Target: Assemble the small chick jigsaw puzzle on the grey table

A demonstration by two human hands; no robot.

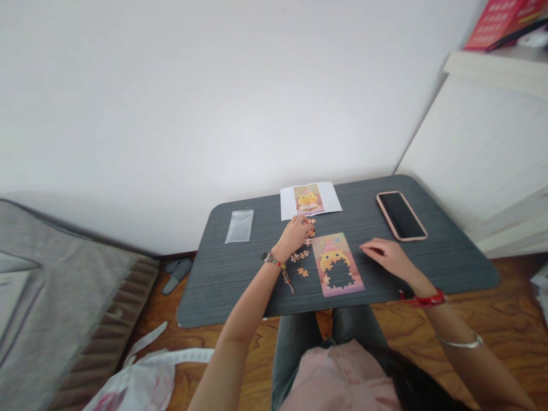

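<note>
My left hand (295, 235) reaches over loose orange puzzle pieces (303, 272), its fingers bent down and closed at a puzzle piece (311, 233). The fingertips are partly hidden. To its right lies the jigsaw puzzle (320, 251), a yellow cartoon character on a pink ground, with the frame and upper part joined and a gap in the lower middle. My right hand (389, 257) rests on the table just right of the puzzle, fingers loosely stretched toward it and holding nothing. Above my left hand, a white sheet (287, 202) bears a matching printed picture (309, 200).
A phone (401, 216) with a pink case lies at the right of the dark table (214, 285). A clear plastic bag (240, 226) is at the left. The white wall borders the back edge; a white cabinet (492, 131) stands to the right. Slippers (177, 274) are on the floor.
</note>
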